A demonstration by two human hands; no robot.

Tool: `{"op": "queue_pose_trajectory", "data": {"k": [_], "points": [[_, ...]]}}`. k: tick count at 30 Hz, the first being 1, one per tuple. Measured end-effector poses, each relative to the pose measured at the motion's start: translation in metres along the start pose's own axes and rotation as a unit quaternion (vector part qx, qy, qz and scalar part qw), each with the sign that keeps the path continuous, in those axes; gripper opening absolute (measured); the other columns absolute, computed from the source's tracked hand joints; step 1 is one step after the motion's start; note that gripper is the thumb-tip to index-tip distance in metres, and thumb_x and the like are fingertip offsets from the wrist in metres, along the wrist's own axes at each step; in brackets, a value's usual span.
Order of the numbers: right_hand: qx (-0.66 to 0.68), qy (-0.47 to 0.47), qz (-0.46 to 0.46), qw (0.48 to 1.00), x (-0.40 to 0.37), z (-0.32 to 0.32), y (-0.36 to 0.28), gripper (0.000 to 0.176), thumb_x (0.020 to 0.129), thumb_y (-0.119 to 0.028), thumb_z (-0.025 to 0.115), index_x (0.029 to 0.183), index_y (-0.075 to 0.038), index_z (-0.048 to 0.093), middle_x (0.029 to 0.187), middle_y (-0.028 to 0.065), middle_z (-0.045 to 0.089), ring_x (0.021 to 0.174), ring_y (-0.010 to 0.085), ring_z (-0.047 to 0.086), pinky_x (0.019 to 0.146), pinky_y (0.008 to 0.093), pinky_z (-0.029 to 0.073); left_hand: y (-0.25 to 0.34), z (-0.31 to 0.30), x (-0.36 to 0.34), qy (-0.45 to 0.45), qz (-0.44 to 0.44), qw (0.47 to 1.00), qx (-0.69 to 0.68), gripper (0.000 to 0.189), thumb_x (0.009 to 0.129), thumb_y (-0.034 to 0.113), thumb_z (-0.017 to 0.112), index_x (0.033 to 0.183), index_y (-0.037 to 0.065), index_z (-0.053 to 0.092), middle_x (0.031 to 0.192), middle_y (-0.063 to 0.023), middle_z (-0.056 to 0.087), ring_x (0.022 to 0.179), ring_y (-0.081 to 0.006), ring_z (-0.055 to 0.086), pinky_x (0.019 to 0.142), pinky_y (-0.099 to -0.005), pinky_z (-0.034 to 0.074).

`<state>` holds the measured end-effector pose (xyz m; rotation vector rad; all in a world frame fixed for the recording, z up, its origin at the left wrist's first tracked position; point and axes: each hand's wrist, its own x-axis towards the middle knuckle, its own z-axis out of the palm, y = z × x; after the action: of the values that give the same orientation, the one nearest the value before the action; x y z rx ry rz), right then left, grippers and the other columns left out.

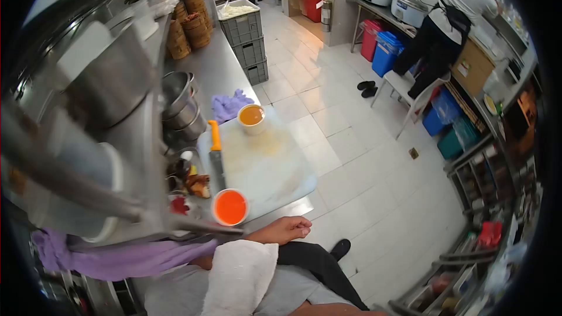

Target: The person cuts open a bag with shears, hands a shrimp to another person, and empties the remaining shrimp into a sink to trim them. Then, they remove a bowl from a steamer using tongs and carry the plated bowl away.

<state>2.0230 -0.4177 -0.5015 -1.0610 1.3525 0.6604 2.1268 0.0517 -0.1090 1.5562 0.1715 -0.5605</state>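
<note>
My left hand (pixel 287 230) hangs just off the near edge of the cutting board (pixel 266 167), its fingers curled loosely with nothing visible in them. Nearest to it is a white tub of bright orange-red liquid (pixel 230 206) at the board's near corner. A knife with an orange handle (pixel 215 137) lies along the board's left side. At the far end stands a tub of amber liquid (pixel 252 116), beside a crumpled purple cloth (pixel 231 106). A white towel (pixel 241 275) hangs in front of my body. Of my right arm, only a strip of forearm (pixel 328 309) shows at the bottom edge; that hand is out of frame.
Metal pots (pixel 180 102) and bamboo steamers (pixel 190 17) line the steel counter. Overhead shelving (pixel 132 187) juts in at left. Stacked grey crates (pixel 243 38) stand past the counter. Across the tiled floor (pixel 345 140), a person (pixel 448 20) stands on a white chair (pixel 404 93).
</note>
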Motion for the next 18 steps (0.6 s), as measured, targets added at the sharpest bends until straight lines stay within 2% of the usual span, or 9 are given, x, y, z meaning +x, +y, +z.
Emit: {"op": "queue_pose_trajectory", "data": {"k": [3,5,7,8,9,12,15,17,18], "points": [[-0.008,-0.051,-0.002,0.999,0.092,-0.026,-0.098,0.013,0.087,-0.015,0.051,0.092,-0.004,0.057,0.09,0.0137,0.055,0.088,0.0342,0.055,0.076,0.0591,0.045,0.0,0.024,0.091,-0.019,0.031,0.999,-0.011,0.038,0.093,0.022,0.056,0.122,-0.003,0.051,0.113,-0.01,0.061,0.103,-0.0155,0.057,0.091,-0.0296,0.045],[-0.006,-0.121,0.01,0.993,0.171,-0.042,-0.179,0.012,0.087,-0.013,0.051,0.091,-0.003,0.057,0.092,0.0146,0.056,0.089,0.0352,0.054,0.078,0.06,0.044,0.013,0.043,0.14,0.027,0.036,0.999,0.001,0.038,0.093,0.024,0.057,0.121,-0.001,0.052,0.111,-0.0092,0.062,0.102,-0.0155,0.058,0.091,-0.0303,0.044],[-0.183,0.019,-0.122,0.975,0.099,0.032,-0.316,0.025,0.084,-0.013,0.055,0.104,0.0,0.054,0.107,0.0197,0.052,0.092,0.0365,0.057,0.068,0.0546,0.05,0.041,0.039,0.155,0.091,0.04,0.993,0.058,0.037,0.093,0.024,0.057,0.121,0.0,0.053,0.111,-0.0088,0.062,0.101,-0.0153,0.058,0.092,-0.0304,0.044],[-0.258,0.036,-0.138,0.956,0.043,0.082,-0.372,0.033,0.084,-0.012,0.055,0.115,-0.003,0.054,0.107,0.0194,0.052,0.091,0.0362,0.059,0.063,0.0505,0.053,0.057,0.031,0.156,0.069,0.056,0.996,0.024,0.036,0.093,0.023,0.057,0.122,0.002,0.053,0.109,-0.0081,0.063,0.101,-0.0152,0.058,0.091,-0.0306,0.044],[-0.269,0.039,-0.197,0.942,0.04,0.121,-0.418,0.031,0.087,-0.018,0.053,0.116,-0.006,0.056,0.082,0.0122,0.052,0.078,0.0338,0.06,0.067,0.0537,0.053,0.067,0.021,0.156,0.115,0.048,0.992,0.007,0.035,0.093,0.022,0.057,0.122,0.002,0.053,0.109,-0.0083,0.063,0.101,-0.0153,0.058,0.091,-0.0303,0.044],[-0.306,-0.053,-0.231,0.922,0.039,0.251,-0.535,0.015,0.086,-0.021,0.056,0.096,-0.01,0.056,0.089,0.0104,0.054,0.081,0.0314,0.06,0.064,0.0527,0.053,0.077,-0.008,0.16,0.253,0.041,0.964,-0.071,0.033,0.093,0.018,0.057,0.121,-0.001,0.053,0.107,-0.0089,0.064,0.099,-0.0156,0.059,0.089,-0.0296,0.045],[-0.327,-0.157,-0.273,0.891,0.03,0.393,-0.585,0.022,0.09,-0.026,0.054,0.092,-0.004,0.057,0.084,0.0094,0.056,0.074,0.0236,0.06,0.064,0.0397,0.054,0.072,-0.04,0.172,0.366,0.056,0.913,-0.17,0.032,0.093,0.014,0.056,0.119,-0.003,0.053,0.106,-0.0094,0.063,0.097,-0.0152,0.06,0.087,-0.0288,0.047],[-0.394,-0.197,-0.284,0.851,0.015,0.483,-0.584,0.023,0.088,-0.026,0.058,0.098,-0.006,0.058,0.087,0.0085,0.057,0.076,0.0215,0.06,0.059,0.0375,0.052,0.065,-0.064,0.189,0.382,0.103,0.891,-0.223,0.03,0.093,0.012,0.056,0.118,-0.004,0.054,0.107,-0.0095,0.063,0.096,-0.0148,0.06,0.086,-0.0291,0.049],[-0.375,-0.235,-0.275,0.853,0.017,0.526,-0.576,0.023,0.087,-0.025,0.058,0.102,-0.008,0.057,0.091,0.0062,0.057,0.08,0.0213,0.06,0.063,0.0385,0.052,0.067,-0.075,0.192,0.399,0.095,0.896,-0.173,0.028,0.093,0.01,0.055,0.117,-0.004,0.054,0.107,-0.0102,0.062,0.096,-0.0158,0.061,0.087,-0.0296,0.049]]}}
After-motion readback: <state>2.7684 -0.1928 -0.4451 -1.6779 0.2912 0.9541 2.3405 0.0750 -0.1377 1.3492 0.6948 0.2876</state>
